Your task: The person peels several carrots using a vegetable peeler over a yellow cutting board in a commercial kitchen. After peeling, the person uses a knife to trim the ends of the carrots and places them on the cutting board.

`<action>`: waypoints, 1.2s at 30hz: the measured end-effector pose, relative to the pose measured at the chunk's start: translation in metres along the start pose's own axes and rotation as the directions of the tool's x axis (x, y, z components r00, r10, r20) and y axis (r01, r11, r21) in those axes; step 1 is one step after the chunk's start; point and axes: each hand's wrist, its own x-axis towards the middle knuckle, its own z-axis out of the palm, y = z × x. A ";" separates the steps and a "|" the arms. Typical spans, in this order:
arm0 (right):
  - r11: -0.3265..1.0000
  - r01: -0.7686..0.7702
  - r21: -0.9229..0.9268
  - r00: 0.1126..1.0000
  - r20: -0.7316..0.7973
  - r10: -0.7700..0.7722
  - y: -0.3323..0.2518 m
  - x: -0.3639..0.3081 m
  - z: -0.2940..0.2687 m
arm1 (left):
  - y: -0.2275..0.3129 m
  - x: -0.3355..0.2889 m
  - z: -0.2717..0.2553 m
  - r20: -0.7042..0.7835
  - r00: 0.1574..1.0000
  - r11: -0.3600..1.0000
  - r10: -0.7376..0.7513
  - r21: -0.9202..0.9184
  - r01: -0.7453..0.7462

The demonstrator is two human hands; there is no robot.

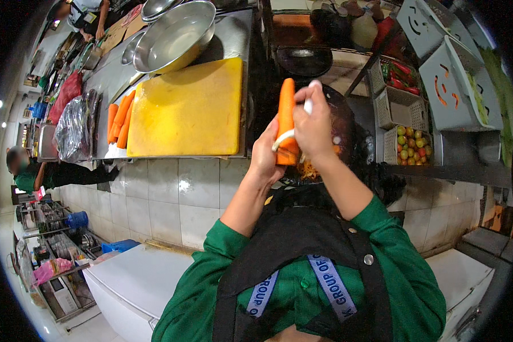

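My left hand (262, 155) is closed round the lower end of a large orange carrot (286, 105), which points away from me. Gripped in my right hand (317, 130) is a white peeler (285, 138), its head lying across the carrot's lower part. Part of the peeler's handle is hidden by my fingers. Below both hands, orange peelings (308, 170) lie in a dark bin or container, mostly covered by my arms. Several more carrots (120, 118) rest on the steel counter, beside the left edge of a yellow cutting board (188, 108).
Steel bowls (202, 17) stand behind the board, and a knife (125, 86) lies left of it. At right, a rack holds grey crates (467, 85) and baskets of tomatoes (411, 146) and red peppers (402, 74). Two people (25, 176) are at far left.
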 end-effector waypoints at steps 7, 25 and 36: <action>0.983 -0.137 -0.121 0.928 -0.362 0.085 0.009 0.109 -0.051 | 0.004 -0.015 -0.005 0.122 0.988 0.984 -0.093 0.162 0.073; 0.986 -0.053 -0.161 0.915 -0.402 -0.016 0.009 0.105 -0.049 | 0.006 -0.029 -0.009 0.132 0.976 0.980 -0.171 0.129 0.154; 0.982 0.171 0.074 0.984 -0.069 -0.166 -0.002 -0.025 0.002 | -0.001 -0.014 -0.005 -0.004 1.000 1.000 0.004 0.025 -0.004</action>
